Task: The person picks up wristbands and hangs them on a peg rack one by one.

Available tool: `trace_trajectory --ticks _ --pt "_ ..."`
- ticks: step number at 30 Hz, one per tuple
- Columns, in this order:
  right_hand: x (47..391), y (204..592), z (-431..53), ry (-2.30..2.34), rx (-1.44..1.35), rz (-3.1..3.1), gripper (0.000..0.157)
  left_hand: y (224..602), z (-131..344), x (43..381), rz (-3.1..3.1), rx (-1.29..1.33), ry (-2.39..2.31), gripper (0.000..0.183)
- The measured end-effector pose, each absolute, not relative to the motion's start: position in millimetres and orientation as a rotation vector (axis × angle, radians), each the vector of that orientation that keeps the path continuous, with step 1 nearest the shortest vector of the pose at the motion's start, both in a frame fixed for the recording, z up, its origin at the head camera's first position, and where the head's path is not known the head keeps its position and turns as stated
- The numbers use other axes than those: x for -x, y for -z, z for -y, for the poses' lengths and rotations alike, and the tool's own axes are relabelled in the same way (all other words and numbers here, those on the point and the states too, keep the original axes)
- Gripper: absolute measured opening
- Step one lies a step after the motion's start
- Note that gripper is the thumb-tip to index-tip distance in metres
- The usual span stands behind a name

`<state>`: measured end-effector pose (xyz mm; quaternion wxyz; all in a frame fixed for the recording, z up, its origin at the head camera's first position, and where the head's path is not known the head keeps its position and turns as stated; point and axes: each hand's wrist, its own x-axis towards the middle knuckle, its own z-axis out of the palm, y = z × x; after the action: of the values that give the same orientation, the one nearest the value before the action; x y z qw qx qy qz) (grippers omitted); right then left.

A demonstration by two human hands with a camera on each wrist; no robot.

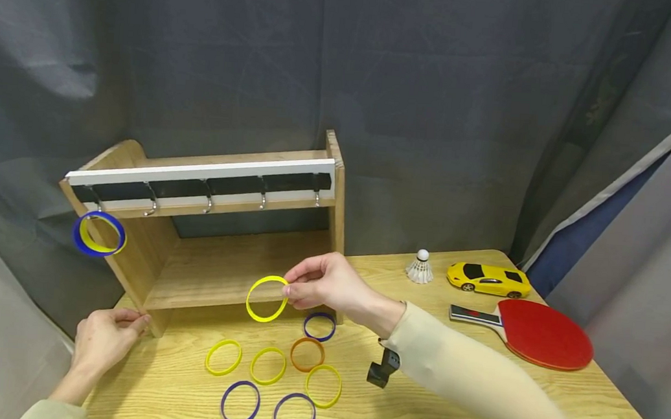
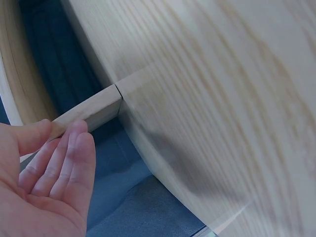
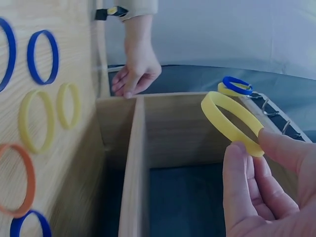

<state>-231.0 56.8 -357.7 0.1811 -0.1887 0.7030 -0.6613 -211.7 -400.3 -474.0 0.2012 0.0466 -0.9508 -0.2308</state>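
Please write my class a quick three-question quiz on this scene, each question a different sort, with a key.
1. True or false: the right grip pinches a blue ring.
2. Which ring colour appears only once on the table?
3. In the head view, which hook carries rings: A) leftmost, B) middle, C) rightmost?

Key:
1. False; it pinches a yellow ring.
2. Orange, the orange ring.
3. A, the leftmost hook.
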Motion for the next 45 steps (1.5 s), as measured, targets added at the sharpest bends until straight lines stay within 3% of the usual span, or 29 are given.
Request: trace_trajectory --ticks 20,28,45 --pt "231.9 326.0 12.3 2.069 0.538 -1.718 0.027 474.6 401.6 212.9 2.644 -0.133 0.651 0.015" --pt "234.2 310.6 44.2 2.181 0.517 -1.567 0.021 473.8 401.0 212.9 2.647 -0.146 0.653 0.016" --pt "246.4 296.5 101.8 2.361 0.304 -1.294 0.017 474.2 400.9 212.7 2.643 -0.138 0.669 0.015"
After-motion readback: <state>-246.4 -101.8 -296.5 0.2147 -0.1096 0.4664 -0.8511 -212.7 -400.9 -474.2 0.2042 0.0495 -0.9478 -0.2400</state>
